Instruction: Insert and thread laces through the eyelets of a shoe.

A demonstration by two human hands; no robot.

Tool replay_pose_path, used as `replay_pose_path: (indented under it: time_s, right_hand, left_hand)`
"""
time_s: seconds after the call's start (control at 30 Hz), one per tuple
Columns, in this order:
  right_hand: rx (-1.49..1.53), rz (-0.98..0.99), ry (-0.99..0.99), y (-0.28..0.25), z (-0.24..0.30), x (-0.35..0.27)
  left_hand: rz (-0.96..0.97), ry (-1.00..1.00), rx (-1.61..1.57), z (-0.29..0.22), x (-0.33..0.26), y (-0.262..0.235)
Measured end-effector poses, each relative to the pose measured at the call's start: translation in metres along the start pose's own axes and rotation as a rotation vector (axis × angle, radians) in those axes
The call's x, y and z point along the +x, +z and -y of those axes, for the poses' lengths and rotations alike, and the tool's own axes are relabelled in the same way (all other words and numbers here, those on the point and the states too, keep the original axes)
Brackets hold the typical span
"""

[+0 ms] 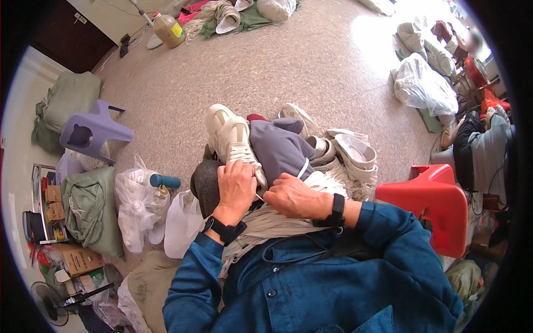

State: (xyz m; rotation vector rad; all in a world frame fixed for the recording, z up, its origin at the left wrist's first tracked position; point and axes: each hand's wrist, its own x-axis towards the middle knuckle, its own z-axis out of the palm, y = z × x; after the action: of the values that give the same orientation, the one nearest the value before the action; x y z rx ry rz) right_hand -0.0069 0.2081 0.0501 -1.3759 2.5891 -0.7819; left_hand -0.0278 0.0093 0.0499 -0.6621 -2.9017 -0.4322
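A cream lace-up shoe (239,141) lies across my lap, toe pointing away, with another cream shoe (218,117) pressed against its left side. My left hand (235,186) is closed over the near end of the laced shoe. My right hand (295,195) is just right of it, with thumb and finger pinched on a pale shoelace (259,197). A bundle of loose cream laces (252,236) drapes over my lap under both wrists. Grey cloth (277,145) covers my knee to the right of the shoe. The fingertips of my left hand are partly hidden.
More cream shoes (355,152) are piled beyond my right hand. To the right stands a red plastic stool (427,200), and to the far left a purple stool (91,133). A clear bag (136,205) and blue bottle (165,181) sit at left. Another person (488,150) is at far right.
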Motion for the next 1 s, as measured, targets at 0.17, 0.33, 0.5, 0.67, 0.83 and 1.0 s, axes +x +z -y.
replay_pose_path:
  time_s: [0.17,0.33,0.5,0.67,0.83,1.0]
  right_hand:
    - [-0.048,-0.061,0.063,0.001,-0.009,-0.006]
    - [-0.101,-0.006,0.133,-0.013,-0.017,-0.012]
    - [0.478,-0.072,0.246,-0.043,-0.023,-0.027]
    - [1.060,-0.122,0.384,-0.062,-0.027,-0.036]
    - [1.565,-0.557,0.308,-0.080,-0.038,-0.044]
    - [2.011,-0.762,0.199,-0.070,-0.075,-0.078]
  left_hand:
    - [-0.010,-0.097,-0.151,-0.003,0.002,-0.003]
    - [0.047,-0.162,-0.473,0.006,-0.003,-0.010]
    - [0.139,-0.501,-1.558,0.042,-0.009,-0.048]
    - [-0.076,-0.657,-1.744,0.082,-0.039,-0.080]
    - [0.001,-0.691,-1.508,0.122,-0.068,-0.094]
    - [0.063,-0.497,-0.529,0.161,-0.090,-0.095]
